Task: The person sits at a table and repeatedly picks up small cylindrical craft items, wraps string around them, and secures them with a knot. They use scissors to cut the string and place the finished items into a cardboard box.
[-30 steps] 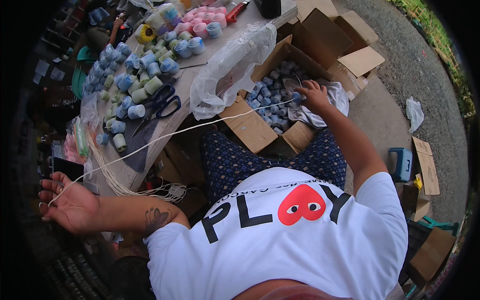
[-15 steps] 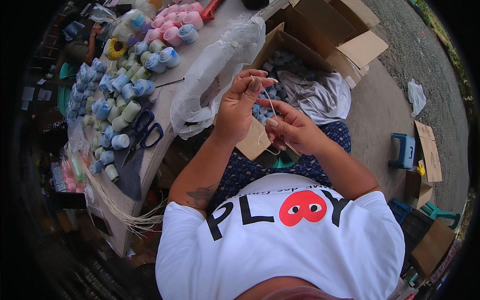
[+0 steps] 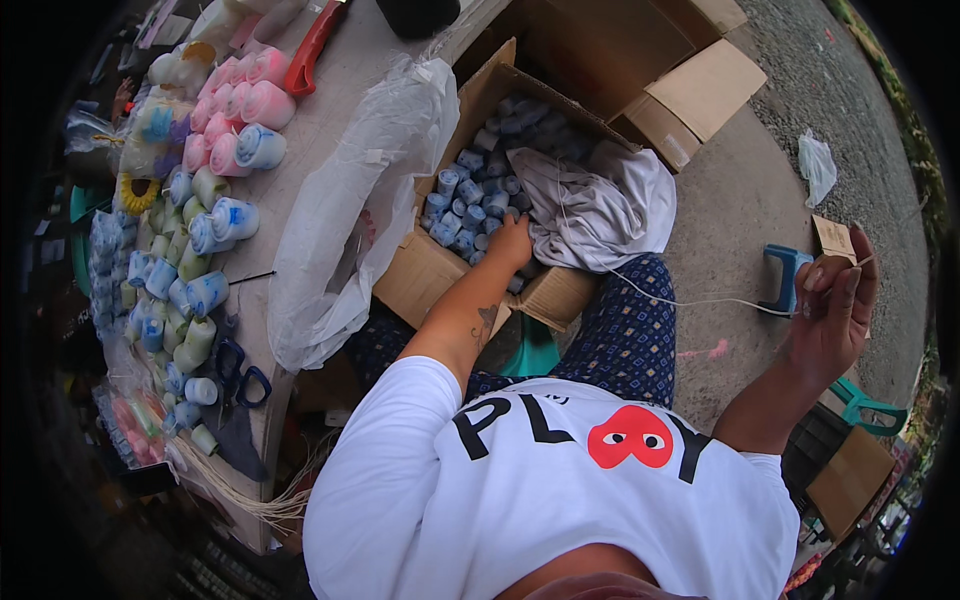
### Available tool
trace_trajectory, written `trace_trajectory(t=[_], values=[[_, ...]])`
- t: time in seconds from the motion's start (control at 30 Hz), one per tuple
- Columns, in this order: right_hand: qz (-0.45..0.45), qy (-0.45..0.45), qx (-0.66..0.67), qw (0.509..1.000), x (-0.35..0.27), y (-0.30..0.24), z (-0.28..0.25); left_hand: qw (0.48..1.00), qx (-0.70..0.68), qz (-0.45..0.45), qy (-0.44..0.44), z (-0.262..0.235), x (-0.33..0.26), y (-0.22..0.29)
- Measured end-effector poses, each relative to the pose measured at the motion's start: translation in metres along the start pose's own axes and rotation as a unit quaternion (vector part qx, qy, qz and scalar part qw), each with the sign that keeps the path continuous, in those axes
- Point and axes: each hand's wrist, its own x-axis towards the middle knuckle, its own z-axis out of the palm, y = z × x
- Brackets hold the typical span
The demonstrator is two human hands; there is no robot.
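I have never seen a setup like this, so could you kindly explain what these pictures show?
There is no machine here: a person works with two bare hands, and every picture comes from a wide fisheye camera on that person's head, looking down, hence the bent edges. The left hand reaches into an open brown cardboard box, among small blue-and-white cylinders; its fingertips are too hidden to tell whether it grips one. The raised right hand holds a thin white cord. On the pale table at the picture's left are pink, green and blue cylinders, dark-blue-handled scissors and a crumpled translucent plastic bag.
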Motion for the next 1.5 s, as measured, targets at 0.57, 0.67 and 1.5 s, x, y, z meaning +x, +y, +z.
trace_trajectory(t=[0.57,0.67,1.5], values=[[0.250,-0.131,-0.048,0.958,-0.041,0.075,0.069,0.963,-0.263,0.036,0.039,-0.036,-0.042,-0.019],[0.255,-0.146,-0.086,0.952,-0.061,0.073,0.078,0.731,-0.681,-0.034,-0.008,-0.087,-0.078,-0.002],[-0.086,-0.301,-0.190,0.930,-0.151,-0.014,0.122,0.856,-0.413,0.223,0.215,-0.201,-0.306,0.038]])
